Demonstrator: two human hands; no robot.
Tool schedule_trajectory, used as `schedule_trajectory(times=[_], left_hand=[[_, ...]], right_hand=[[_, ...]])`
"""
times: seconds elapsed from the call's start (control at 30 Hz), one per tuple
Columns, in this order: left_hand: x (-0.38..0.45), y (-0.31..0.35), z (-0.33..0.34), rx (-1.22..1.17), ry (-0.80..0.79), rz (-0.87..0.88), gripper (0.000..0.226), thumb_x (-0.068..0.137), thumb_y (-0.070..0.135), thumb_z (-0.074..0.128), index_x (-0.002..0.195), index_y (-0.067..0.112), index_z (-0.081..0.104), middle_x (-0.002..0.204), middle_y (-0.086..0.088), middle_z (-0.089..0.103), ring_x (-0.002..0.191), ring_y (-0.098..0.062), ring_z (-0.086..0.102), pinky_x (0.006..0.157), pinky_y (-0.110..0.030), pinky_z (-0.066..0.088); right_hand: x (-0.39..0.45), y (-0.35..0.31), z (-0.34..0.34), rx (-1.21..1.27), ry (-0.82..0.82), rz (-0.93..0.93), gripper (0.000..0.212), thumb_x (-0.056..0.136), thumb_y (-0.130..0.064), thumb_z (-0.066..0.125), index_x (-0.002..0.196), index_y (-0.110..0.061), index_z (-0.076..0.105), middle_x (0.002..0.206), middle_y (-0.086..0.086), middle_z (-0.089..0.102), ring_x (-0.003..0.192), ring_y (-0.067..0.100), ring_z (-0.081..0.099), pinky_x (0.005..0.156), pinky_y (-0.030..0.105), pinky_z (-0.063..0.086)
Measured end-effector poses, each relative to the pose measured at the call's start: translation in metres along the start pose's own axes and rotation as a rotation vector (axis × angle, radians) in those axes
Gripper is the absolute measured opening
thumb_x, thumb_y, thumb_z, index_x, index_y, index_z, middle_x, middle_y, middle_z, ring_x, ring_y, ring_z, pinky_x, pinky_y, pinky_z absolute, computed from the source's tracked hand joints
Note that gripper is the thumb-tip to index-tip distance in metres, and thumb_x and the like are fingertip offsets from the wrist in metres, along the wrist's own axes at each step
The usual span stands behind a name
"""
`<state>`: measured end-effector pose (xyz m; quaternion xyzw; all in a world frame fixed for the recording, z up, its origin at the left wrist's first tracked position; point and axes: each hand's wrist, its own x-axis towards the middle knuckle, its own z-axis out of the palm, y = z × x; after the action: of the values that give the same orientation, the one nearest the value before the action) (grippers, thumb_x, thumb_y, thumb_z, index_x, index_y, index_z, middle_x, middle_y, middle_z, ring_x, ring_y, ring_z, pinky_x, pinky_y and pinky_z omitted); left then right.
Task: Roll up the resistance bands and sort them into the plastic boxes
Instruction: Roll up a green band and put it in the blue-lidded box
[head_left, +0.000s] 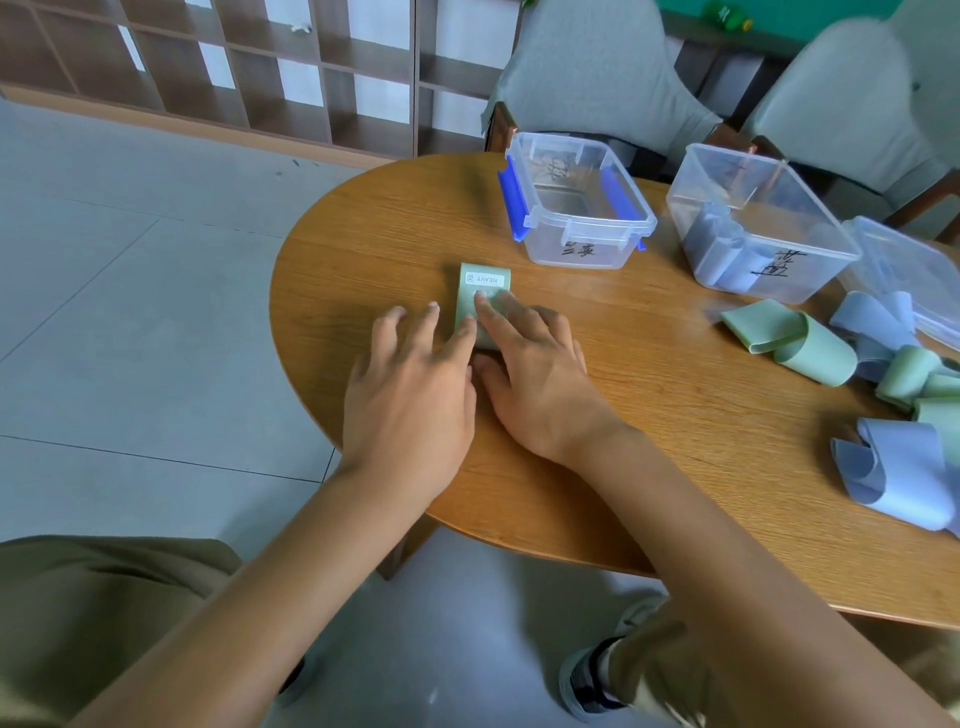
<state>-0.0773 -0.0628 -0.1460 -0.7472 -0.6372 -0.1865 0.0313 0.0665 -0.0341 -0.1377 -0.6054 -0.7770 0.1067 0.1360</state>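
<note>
Mid-frame, left hand (410, 384) and right hand (535, 364) press flat fingers on a pale green flat rubber band (480, 296). The blue-clipped clear plastic box (576, 200) looks empty; the loose bands (810, 343) at right (plenty) wait.

One view only, worn on the head, looking forward and steeply down over the near edge of the round wooden bench (649, 415). Close in: forearms run from the bottom of the frame up to both hands at the bench's left part. Wide-angle, bending the bench's rim and the shelving (234, 67) at the top. Takes in the floor (130, 312) on the left, chairs (597, 78) beyond the far edge, knees below.
</note>
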Motion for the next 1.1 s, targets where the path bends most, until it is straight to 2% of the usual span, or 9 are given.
schedule_trajectory(times=[0.1,0.27,0.4,0.47,0.53,0.63,0.8,0.93,1.1], left_hand=[[0.003,0.003,-0.002,0.032,-0.01,-0.024,0.049,0.094,0.031,0.056,0.143,0.025,0.052,0.149,-0.009,0.05,0.137,-0.037,0.038,0.091,-0.048,0.051],[0.012,0.002,-0.001,0.035,-0.035,-0.038,0.048,0.097,0.025,0.052,0.145,0.027,0.049,0.152,-0.009,0.046,0.141,-0.037,0.034,0.092,-0.05,0.049],[0.022,-0.003,-0.002,0.022,-0.074,-0.044,0.057,0.097,0.013,0.033,0.15,0.034,0.042,0.159,-0.005,0.035,0.146,-0.036,0.023,0.099,-0.05,0.045],[0.026,-0.005,-0.005,0.016,-0.09,-0.038,0.068,0.09,0.014,0.02,0.151,0.035,0.039,0.161,-0.004,0.032,0.147,-0.035,0.02,0.101,-0.05,0.044],[0.029,-0.005,-0.007,0.008,-0.099,-0.035,0.074,0.084,0.016,0.016,0.151,0.036,0.04,0.161,-0.004,0.031,0.147,-0.036,0.018,0.103,-0.05,0.043],[0.034,-0.007,-0.004,-0.037,-0.096,-0.028,0.07,0.087,0.014,0.021,0.15,0.037,0.042,0.161,-0.003,0.031,0.148,-0.035,0.017,0.105,-0.05,0.042],[0.041,-0.029,0.008,-0.216,-0.055,0.013,0.064,0.095,0.002,0.044,0.149,0.035,0.044,0.16,0.0,0.032,0.143,-0.029,0.027,0.104,-0.046,0.046],[0.04,-0.038,0.012,-0.229,-0.002,-0.044,0.053,0.099,0.01,0.045,0.152,0.02,0.041,0.154,-0.005,0.042,0.139,-0.031,0.037,0.105,-0.043,0.044],[0.038,-0.039,0.015,-0.214,0.003,-0.027,0.049,0.098,0.013,0.048,0.147,0.016,0.048,0.15,-0.006,0.048,0.138,-0.028,0.04,0.106,-0.04,0.044]], right_hand=[[-0.006,0.005,0.003,0.083,0.093,-0.03,0.063,0.098,-0.024,0.053,0.156,-0.012,0.031,0.16,0.007,0.031,0.143,0.028,0.025,0.12,0.041,0.025],[-0.024,0.007,0.009,0.109,0.363,-0.167,0.04,0.091,-0.004,0.055,0.13,0.003,0.059,0.136,0.017,0.057,0.125,0.033,0.05,0.111,0.038,0.039],[-0.026,0.004,0.013,0.02,0.342,-0.238,0.043,0.091,0.004,0.052,0.133,0.009,0.055,0.138,0.023,0.056,0.133,0.035,0.048,0.118,0.028,0.03],[-0.024,0.002,0.014,-0.044,0.325,-0.239,0.047,0.089,0.005,0.053,0.135,0.009,0.054,0.14,0.023,0.055,0.135,0.036,0.047,0.118,0.035,0.034],[-0.022,0.0,0.014,-0.085,0.338,-0.255,0.046,0.089,0.001,0.049,0.134,0.006,0.057,0.138,0.02,0.058,0.134,0.034,0.05,0.113,0.042,0.041],[-0.018,-0.004,0.016,-0.076,0.349,-0.255,0.048,0.091,-0.009,0.039,0.133,0.004,0.059,0.138,0.017,0.06,0.133,0.031,0.052,0.108,0.044,0.045],[-0.014,-0.01,0.018,-0.06,0.377,-0.207,0.047,0.091,-0.009,0.041,0.132,0.003,0.059,0.135,0.019,0.06,0.13,0.032,0.053,0.112,0.039,0.041],[-0.007,-0.015,0.018,-0.054,0.37,-0.167,0.045,0.087,-0.004,0.051,0.132,-0.001,0.059,0.133,0.017,0.061,0.129,0.032,0.053,0.111,0.039,0.043],[0.004,-0.013,0.019,-0.067,0.346,-0.133,0.046,0.087,-0.002,0.056,0.133,-0.002,0.057,0.136,0.017,0.059,0.132,0.033,0.051,0.109,0.041,0.046]])
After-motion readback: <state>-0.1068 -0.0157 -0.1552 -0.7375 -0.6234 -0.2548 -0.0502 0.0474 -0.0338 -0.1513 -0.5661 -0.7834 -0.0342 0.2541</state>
